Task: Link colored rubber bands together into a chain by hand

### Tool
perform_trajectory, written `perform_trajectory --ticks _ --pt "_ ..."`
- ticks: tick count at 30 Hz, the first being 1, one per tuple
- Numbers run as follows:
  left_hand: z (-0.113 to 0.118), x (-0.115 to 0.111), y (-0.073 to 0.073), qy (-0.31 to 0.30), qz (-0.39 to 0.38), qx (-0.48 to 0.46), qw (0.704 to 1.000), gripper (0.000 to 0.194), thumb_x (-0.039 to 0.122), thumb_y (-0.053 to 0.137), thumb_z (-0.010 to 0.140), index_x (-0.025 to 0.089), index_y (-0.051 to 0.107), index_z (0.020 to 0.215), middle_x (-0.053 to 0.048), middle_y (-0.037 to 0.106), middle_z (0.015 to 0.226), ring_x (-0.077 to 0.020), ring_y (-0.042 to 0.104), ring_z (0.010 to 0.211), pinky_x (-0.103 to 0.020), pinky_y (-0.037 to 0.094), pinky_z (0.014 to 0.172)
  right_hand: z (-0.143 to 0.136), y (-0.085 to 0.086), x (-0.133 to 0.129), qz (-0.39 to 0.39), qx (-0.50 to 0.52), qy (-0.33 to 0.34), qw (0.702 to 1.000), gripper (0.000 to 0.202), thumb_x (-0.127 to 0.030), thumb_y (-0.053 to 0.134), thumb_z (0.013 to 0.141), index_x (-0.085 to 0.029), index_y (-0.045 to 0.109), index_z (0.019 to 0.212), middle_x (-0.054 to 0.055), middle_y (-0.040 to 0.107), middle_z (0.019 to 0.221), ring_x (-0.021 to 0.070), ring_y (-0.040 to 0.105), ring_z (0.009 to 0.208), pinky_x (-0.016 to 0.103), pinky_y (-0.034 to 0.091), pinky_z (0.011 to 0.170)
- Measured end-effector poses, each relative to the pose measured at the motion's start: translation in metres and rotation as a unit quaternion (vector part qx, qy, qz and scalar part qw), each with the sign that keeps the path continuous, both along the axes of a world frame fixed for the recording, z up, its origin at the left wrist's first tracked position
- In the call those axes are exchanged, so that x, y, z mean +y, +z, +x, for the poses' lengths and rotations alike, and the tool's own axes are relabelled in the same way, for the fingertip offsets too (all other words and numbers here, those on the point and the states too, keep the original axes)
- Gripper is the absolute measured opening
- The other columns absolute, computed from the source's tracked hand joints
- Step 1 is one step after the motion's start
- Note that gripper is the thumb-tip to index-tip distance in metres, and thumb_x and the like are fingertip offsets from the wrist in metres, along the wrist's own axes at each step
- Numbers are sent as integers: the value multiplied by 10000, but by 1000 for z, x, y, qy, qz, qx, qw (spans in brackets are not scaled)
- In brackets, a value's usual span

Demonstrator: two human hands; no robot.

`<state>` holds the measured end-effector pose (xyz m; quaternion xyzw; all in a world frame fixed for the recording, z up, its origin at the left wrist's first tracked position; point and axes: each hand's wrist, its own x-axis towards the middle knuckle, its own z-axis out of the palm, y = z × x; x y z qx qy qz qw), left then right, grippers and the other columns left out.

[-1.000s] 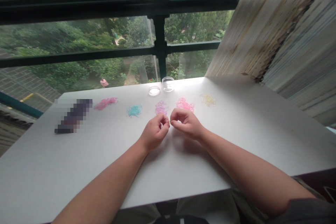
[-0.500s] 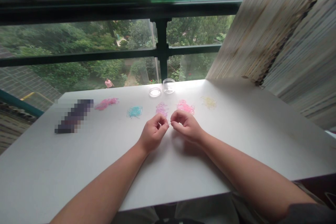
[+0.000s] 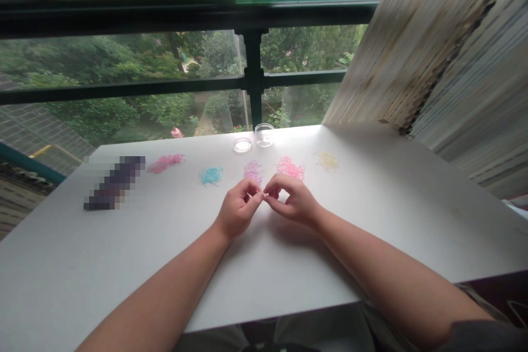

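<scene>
"Greenery shows beyond the rail (image 3: 124, 14) across the top of the frame. What lies below it?"

"White table (image 3: 99, 253), with a striped curtain (image 3: 371, 55) hanging at the upper right. Outside, left of centre, stands a person (image 3: 177, 132) in pink."

"And the hands?"

"Both are at the centre, over the table. The left hand (image 3: 237, 208) has its thumb and forefinger pinched on a tiny pale piece (image 3: 265, 194); the right hand (image 3: 293, 199) pinches it from the other side, fingertips almost meeting."

"Can you tell what the piece is?"

"No, it's too small, and fingers cover part of it."

"What sits just beyond them?"

"Loose little heaps in a bent row. From the left: pink heap (image 3: 166, 163), blue heap (image 3: 210, 176), purple heap (image 3: 253, 171), coral heap (image 3: 291, 168), yellow heap (image 3: 328, 161). Purple and coral are nearest the hands."

"Anything clear?"

"A tub (image 3: 264, 128) near the table's far edge, and a round lid (image 3: 242, 146) just left of it."

"And at the left?"

"Something dark (image 3: 113, 186), slanting and pixelated, so I can't tell what."
</scene>
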<state>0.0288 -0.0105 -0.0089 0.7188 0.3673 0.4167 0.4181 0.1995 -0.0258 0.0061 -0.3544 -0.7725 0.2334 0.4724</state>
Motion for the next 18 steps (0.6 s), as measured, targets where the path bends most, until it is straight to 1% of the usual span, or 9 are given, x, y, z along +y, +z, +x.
perform_trajectory --ticks 6,10,13,16,18 --pt "0 0 0 -3 -2 2 1000 170 330 518 842 170 513 787 -3 551 732 -123 514 666 -235 385 597 1 0 -1 23 -6 -11 1000 82 -97 551 742 -173 582 744 10 549 695 111 524 625 240 450 594" --pt "-1 -1 1 1 -3 19 1000 163 325 524 838 170 513 786 3 545 712 -117 500 640 -233 385 594 2 -2 0 26 -6 -13 1000 104 -78 536 736 -176 573 742 5 543 690 109 528 624 235 450 595" --pt "-1 0 2 2 2 29 1000 148 312 517 839 172 520 788 8 537 710 -110 481 619 -231 381 586 6 1 2 39 -31 -15 999 112 -70 538 735 -174 574 757 12 551 712 113 536 644 235 454 610" --pt "-3 1 4 9 8 43 999 134 298 506 842 175 531 794 6 548 719 -116 490 636 -234 384 601 24 8 11 74 -101 -41 991 114 -78 546 740 -181 594 752 24 577 752 122 543 681 244 452 649" --pt "-4 2 5 15 11 53 998 133 298 502 841 176 535 799 1 564 731 -126 509 669 -238 389 617 47 14 20 80 -145 -97 981 122 -84 543 744 -184 612 735 22 589 749 123 546 676 241 444 654"
